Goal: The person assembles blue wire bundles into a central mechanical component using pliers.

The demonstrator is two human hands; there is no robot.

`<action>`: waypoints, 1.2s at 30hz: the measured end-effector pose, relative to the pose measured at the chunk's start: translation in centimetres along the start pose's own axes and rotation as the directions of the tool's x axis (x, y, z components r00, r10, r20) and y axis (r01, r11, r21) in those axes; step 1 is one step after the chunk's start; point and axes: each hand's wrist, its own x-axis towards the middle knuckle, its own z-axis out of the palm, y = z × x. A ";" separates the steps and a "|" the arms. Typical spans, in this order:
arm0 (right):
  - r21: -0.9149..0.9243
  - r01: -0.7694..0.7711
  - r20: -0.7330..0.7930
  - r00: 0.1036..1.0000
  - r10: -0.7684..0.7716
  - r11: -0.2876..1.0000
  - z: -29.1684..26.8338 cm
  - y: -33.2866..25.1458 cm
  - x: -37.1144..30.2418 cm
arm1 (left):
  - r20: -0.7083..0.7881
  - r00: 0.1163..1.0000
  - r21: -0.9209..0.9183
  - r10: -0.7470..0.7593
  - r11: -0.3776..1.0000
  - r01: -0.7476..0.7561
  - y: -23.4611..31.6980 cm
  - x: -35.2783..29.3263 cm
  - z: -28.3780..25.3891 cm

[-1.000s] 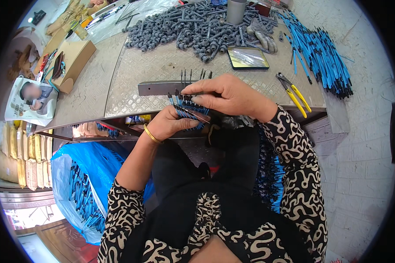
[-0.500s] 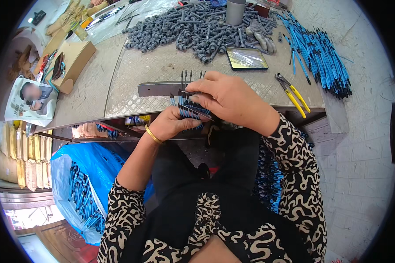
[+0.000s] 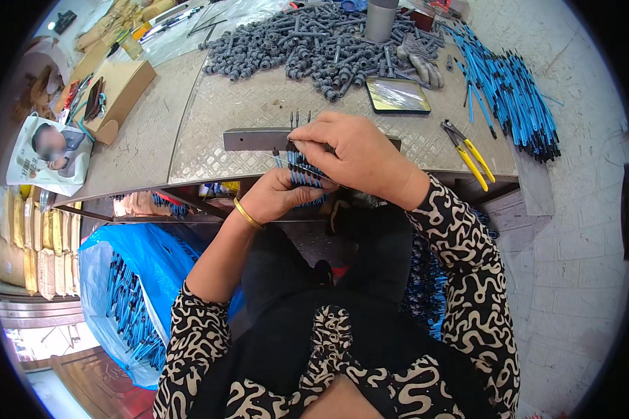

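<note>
My left hand (image 3: 276, 197), with a gold bangle at the wrist, is closed around a bundle of thin blue rods with black ends (image 3: 305, 180) at the table's front edge. Over the bundle's upper end reaches my right hand (image 3: 362, 152), its thumb and forefinger pinched at a black tip. What exactly sits between those fingertips is mostly hidden. Just behind them a flat grey metal bar (image 3: 258, 140) lies along the table edge, partly covered by my right hand. A few thin dark pins (image 3: 297, 119) stick up beyond the bar.
Grey plastic fittings (image 3: 307, 52) are heaped at the back, by a grey cup (image 3: 380, 21) and a glove (image 3: 423, 63). Yellow-handled pliers (image 3: 468, 155), a shallow tray (image 3: 397, 96) and more blue rods (image 3: 510, 98) lie right. Left are a cardboard box (image 3: 126, 101) and a blue bag (image 3: 143, 258).
My right hand has shifted slightly left, its pinch now closer to the bundle's left side. A thin slanting strip seen across the bundle before is less visible. The whole view has shifted a little.
</note>
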 end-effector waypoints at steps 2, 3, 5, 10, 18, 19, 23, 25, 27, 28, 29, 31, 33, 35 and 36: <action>-0.006 -0.005 0.000 1.000 0.005 1.000 0.0 -0.1 0.1 | -0.001 1.000 0.009 -0.010 1.000 0.010 0.1 0.0 0.0; -0.005 -0.005 -0.016 1.000 0.005 1.000 0.0 -0.1 0.1 | 0.000 1.000 0.013 -0.015 1.000 0.015 0.2 0.1 0.0; -0.001 -0.003 -0.049 0.999 0.003 1.000 0.1 -0.2 0.1 | 0.007 1.000 0.011 -0.020 1.000 0.020 0.2 0.2 0.0; -0.060 0.085 -0.084 0.992 -0.090 0.995 0.1 0.0 0.3 | 0.019 0.999 0.037 -0.035 0.999 0.034 -0.1 0.1 -0.2; 0.090 -0.074 -0.021 0.997 0.076 0.993 -1.1 0.2 0.7 | 0.000 1.000 -0.025 -0.025 0.999 0.025 -0.3 0.5 0.5; 0.121 -0.122 -0.005 0.992 0.123 0.985 -1.4 0.2 0.0 | -0.011 0.999 -0.066 -0.051 0.997 0.050 -0.3 0.3 0.5; 0.138 -0.230 0.073 0.972 0.222 0.963 -2.4 0.6 -2.3 | 0.014 1.000 -0.085 -0.017 0.996 0.018 -0.7 0.3 0.2; 0.071 -0.249 0.122 0.963 0.239 0.966 -2.6 0.8 -2.8 | 0.008 1.000 -0.075 -0.026 0.997 0.026 -0.7 0.4 0.1; 0.034 -0.214 0.113 0.971 0.209 0.976 -2.7 0.7 -2.5 | 0.016 0.998 -0.039 -0.055 0.998 0.056 -0.7 0.5 0.2; -0.003 -0.180 0.096 0.979 0.180 0.984 -2.7 0.6 -2.2 | 0.014 0.998 -0.040 -0.056 0.998 0.056 -0.8 0.6 0.3; -0.040 -0.147 0.079 0.985 0.150 0.988 -2.7 0.6 -2.1 | 0.005 0.999 -0.059 -0.043 0.997 0.043 -0.8 0.6 0.4; -0.022 -0.169 0.078 0.982 0.170 0.985 -2.5 0.4 -1.9 | -0.012 1.000 -0.095 -0.019 0.995 0.017 -0.9 0.6 0.5; 0.007 -0.215 0.075 0.974 0.214 0.977 -2.5 0.3 -1.9 | -0.010 0.999 -0.075 -0.037 0.996 0.036 -0.7 0.6 0.6; 0.022 -0.215 0.066 0.975 0.213 0.976 -2.5 0.2 -1.8 | -0.010 0.997 -0.035 -0.071 0.997 0.071 -0.4 0.7 0.6; 0.036 -0.212 0.060 0.976 0.209 0.977 -2.5 0.2 -1.7 | -0.001 0.997 -0.034 -0.072 0.997 0.072 -0.3 0.7 0.7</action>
